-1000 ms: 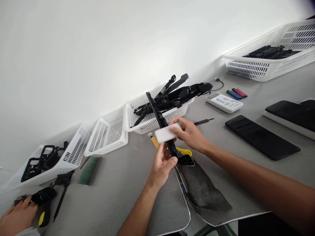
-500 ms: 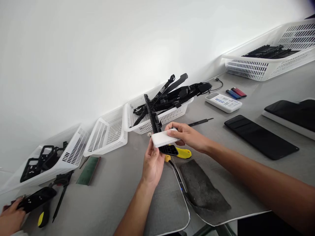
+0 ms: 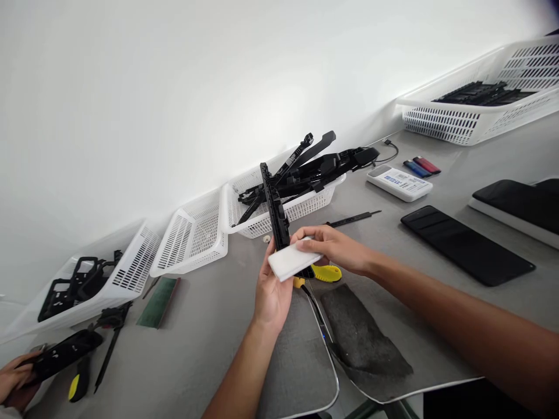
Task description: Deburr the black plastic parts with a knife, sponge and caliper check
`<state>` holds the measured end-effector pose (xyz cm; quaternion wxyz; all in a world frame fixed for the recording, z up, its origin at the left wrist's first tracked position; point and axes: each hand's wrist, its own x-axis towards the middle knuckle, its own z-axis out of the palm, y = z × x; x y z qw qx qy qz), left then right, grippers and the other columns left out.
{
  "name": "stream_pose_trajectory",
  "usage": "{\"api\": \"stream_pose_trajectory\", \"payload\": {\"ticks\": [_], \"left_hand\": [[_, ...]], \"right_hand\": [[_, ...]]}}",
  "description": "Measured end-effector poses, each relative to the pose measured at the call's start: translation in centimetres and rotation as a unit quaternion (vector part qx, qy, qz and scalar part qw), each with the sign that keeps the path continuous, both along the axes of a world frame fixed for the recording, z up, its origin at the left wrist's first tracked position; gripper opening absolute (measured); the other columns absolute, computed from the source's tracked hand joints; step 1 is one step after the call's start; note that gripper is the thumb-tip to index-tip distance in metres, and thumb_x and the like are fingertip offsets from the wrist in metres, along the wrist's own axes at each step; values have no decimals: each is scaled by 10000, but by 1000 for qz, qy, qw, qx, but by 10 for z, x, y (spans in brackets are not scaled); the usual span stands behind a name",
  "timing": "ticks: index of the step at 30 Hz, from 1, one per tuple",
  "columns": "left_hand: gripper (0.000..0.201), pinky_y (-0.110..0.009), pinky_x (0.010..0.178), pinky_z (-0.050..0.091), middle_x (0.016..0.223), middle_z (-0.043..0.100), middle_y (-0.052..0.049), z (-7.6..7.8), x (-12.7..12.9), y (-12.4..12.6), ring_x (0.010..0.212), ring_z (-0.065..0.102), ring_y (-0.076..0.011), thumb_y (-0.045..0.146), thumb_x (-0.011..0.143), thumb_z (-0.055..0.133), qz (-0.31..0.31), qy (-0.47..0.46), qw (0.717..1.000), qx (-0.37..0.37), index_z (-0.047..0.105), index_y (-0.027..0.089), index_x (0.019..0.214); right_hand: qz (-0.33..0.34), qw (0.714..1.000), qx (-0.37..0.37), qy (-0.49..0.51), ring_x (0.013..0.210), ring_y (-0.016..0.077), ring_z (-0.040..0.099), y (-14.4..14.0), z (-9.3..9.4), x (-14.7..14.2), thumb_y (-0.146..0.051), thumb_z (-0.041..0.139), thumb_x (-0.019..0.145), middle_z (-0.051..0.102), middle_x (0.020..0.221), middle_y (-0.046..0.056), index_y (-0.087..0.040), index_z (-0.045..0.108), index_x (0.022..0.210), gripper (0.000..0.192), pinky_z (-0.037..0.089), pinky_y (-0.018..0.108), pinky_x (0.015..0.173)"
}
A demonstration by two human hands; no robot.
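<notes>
Stretching under a bare white wall, the grey bench (image 3: 209, 326) carried white baskets (image 3: 192, 241) and a dark mat (image 3: 362, 337). Above it the left hand (image 3: 271, 291) clasped a long black part (image 3: 274, 209), upright; the right hand (image 3: 332, 250) pinched a white block (image 3: 292, 262) against it.

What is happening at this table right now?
A person holds a long black plastic part upright in the left hand and presses a white block against it with the right hand. A white basket of similar black parts stands just behind, and a yellow-handled tool lies on the grey table. At the far left, another person's hand holds a black part.
</notes>
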<state>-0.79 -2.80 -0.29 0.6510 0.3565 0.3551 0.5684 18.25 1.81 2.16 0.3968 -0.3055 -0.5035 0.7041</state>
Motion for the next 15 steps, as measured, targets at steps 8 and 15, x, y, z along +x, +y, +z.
{"api": "stream_pose_trajectory", "payload": {"ticks": [8,15], "left_hand": [[425,-417,1186,488,1457,702,-16,0,-4,2,1479,528,-256,409,915,812,0,-5,1000,-3,725,348,1327],[512,-436,1086,541,1451,690,-60,8,-3,-1,1222,681,-250,451,946,777,-25,13,1000,-1,660,340,1431]], "right_hand": [[-110,988,99,-49,596,111,499,2,-2,2,-552,748,892,614,741,-14,-195,704,985,371,394,230,515],[-315,899,263,-152,885,274,718,-13,6,-1,-502,659,996,772,1026,89,-257,737,1176,315,584,403,744]]}}
